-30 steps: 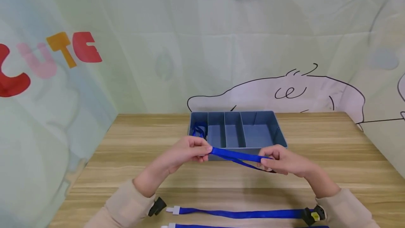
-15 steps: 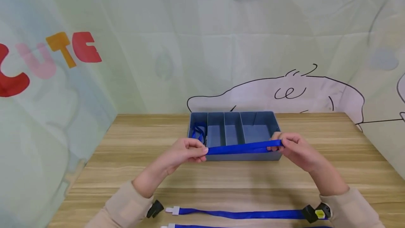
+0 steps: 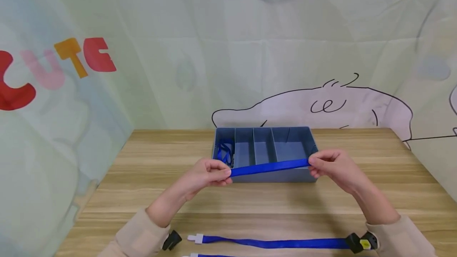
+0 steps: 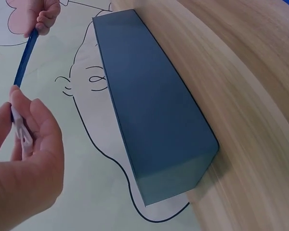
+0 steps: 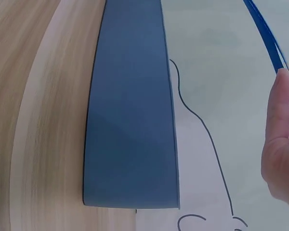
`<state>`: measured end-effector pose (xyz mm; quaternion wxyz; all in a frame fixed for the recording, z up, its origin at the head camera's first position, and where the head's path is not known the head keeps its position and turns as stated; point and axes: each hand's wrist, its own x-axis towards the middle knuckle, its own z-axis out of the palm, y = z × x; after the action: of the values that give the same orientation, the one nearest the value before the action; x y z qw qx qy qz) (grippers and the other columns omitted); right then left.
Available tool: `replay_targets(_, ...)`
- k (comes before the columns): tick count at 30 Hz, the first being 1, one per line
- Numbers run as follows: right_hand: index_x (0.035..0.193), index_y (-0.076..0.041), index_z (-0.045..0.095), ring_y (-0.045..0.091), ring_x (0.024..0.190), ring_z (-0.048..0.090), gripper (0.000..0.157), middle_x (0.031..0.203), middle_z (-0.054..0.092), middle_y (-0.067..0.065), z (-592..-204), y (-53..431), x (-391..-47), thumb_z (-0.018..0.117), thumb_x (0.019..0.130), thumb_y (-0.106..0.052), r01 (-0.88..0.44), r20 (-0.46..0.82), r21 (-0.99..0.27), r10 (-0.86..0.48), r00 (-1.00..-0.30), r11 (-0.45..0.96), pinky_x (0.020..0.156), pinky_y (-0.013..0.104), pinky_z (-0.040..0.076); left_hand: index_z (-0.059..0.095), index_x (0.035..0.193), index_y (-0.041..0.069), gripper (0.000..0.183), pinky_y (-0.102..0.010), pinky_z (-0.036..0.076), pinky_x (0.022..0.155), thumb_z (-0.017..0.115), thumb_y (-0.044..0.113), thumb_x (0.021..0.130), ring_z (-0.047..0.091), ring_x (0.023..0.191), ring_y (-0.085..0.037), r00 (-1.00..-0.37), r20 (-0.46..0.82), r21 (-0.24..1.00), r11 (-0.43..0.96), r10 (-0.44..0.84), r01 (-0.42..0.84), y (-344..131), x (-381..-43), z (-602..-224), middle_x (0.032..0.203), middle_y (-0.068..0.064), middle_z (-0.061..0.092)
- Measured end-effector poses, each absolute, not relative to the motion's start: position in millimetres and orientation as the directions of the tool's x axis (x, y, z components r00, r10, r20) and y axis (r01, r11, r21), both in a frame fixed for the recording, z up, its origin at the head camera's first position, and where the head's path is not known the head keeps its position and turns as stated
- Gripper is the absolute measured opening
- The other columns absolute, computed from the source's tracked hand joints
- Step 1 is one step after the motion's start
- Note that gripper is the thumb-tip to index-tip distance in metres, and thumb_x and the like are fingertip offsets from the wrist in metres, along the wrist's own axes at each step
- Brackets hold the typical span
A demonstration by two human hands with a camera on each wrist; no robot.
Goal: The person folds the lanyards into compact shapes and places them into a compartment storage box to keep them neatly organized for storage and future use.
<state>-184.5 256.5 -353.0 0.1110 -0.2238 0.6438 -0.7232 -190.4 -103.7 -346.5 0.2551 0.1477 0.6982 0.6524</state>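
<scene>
A folded blue lanyard (image 3: 269,167) stretches between both hands, in front of the blue-grey divided box (image 3: 275,175). My left hand (image 3: 208,173) pinches its left end between thumb and fingers. In the left wrist view a white plastic clip (image 4: 23,134) shows within that hand's fingers. At the other end, my right hand (image 3: 333,167) pinches the strap, held slightly higher than the left end. The right wrist view shows the strap (image 5: 267,41) running up from the fingertips, its layers slightly apart. Another blue lanyard (image 3: 225,152) lies coiled in the box's leftmost compartment.
On the wooden table (image 3: 143,193), near its front, a blue lanyard with a white clip (image 3: 278,244) lies stretched out. Part of another lanyard (image 3: 210,255) shows at the bottom edge. A printed cloth backdrop (image 3: 228,50) hangs behind the table.
My right hand has moved up and slightly right, drawing the sagging lanyard loop into a straight, flat band. The left hand has shifted slightly left and down.
</scene>
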Motion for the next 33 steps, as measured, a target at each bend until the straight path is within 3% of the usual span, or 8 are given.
replay_targets(6,0.094,-0.014,0.073,0.012,0.066,0.066,0.019,0.079,0.070,0.004,-349.1,255.9,-183.7,0.061,0.089,-0.001,-0.065,0.049,-0.997,-0.333,-0.942,0.036,0.063,0.027,0.055,0.066,0.093,-0.006,0.019,-0.029,0.054,0.075,0.064,0.013,0.089,0.065,0.072,-0.010,-0.837,-0.176,0.984,0.111,0.518,-0.137,-104.0,-191.4,-354.6,0.078,-0.003,0.069)
replay_targets(9,0.098,0.000,0.070,0.016,0.066,0.066,0.013,0.078,0.069,0.005,-347.4,255.0,-183.3,0.065,0.087,-0.005,-0.067,0.018,-0.984,-0.279,-0.960,0.164,0.063,0.029,0.056,0.067,0.092,-0.006,0.020,-0.030,0.054,0.075,0.065,0.014,0.088,0.066,0.073,-0.011,-0.838,-0.180,0.982,0.136,0.515,-0.127,-103.4,-191.5,-359.4,0.079,-0.005,0.070)
replay_targets(12,0.101,0.016,0.061,0.016,0.067,0.066,0.025,0.077,0.069,0.004,-347.0,254.8,-181.9,0.065,0.086,-0.005,-0.076,0.012,-0.972,-0.276,-0.961,0.221,0.063,0.029,0.056,0.065,0.091,-0.008,0.020,-0.034,0.054,0.078,0.065,0.012,0.088,0.066,0.075,-0.013,-0.828,-0.182,0.982,0.149,0.531,-0.121,-103.5,-190.6,-362.6,0.082,-0.008,0.070)
replay_targets(15,0.101,0.020,0.058,0.015,0.068,0.066,0.028,0.077,0.069,0.004,-347.5,254.9,-180.8,0.063,0.087,-0.004,-0.100,0.026,-0.966,-0.297,-0.954,0.237,0.063,0.029,0.055,0.063,0.092,-0.009,0.019,-0.037,0.053,0.081,0.064,0.011,0.088,0.066,0.077,-0.014,-0.825,-0.174,0.983,0.140,0.539,-0.116,-103.3,-190.0,-363.4,0.084,-0.009,0.070)
replay_targets(21,0.100,0.018,0.059,0.017,0.069,0.066,0.025,0.078,0.068,0.010,-348.0,254.9,-179.7,0.062,0.088,-0.004,-0.133,0.044,-0.957,-0.325,-0.945,0.258,0.064,0.030,0.056,0.063,0.093,-0.005,0.020,-0.035,0.052,0.082,0.063,0.015,0.090,0.064,0.081,-0.012,-0.823,-0.195,0.978,0.167,0.534,-0.123,-103.5,-190.3,-364.3,0.084,-0.003,0.068)
replay_targets(29,0.103,0.018,0.058,0.016,0.072,0.067,0.026,0.081,0.069,0.005,-348.0,260.9,-181.6,0.061,0.089,-0.004,-0.141,0.045,-0.965,-0.389,-0.920,0.223,0.067,0.030,0.055,0.064,0.093,-0.007,0.019,-0.029,0.053,0.075,0.063,0.012,0.089,0.061,0.072,-0.009,-0.821,-0.184,0.981,0.148,0.540,-0.123,-104.8,-190.0,-364.6,0.079,-0.002,0.067)
replay_targets(33,0.101,0.006,0.065,0.016,0.074,0.067,0.016,0.083,0.070,0.005,-351.0,265.9,-183.1,0.060,0.089,-0.003,-0.112,0.029,-0.978,-0.417,-0.908,0.177,0.068,0.030,0.055,0.064,0.094,-0.007,0.019,-0.034,0.053,0.079,0.064,0.011,0.089,0.064,0.074,-0.010,-0.810,-0.173,0.984,0.124,0.560,-0.124,-104.6,-189.6,-364.1,0.080,-0.002,0.068)
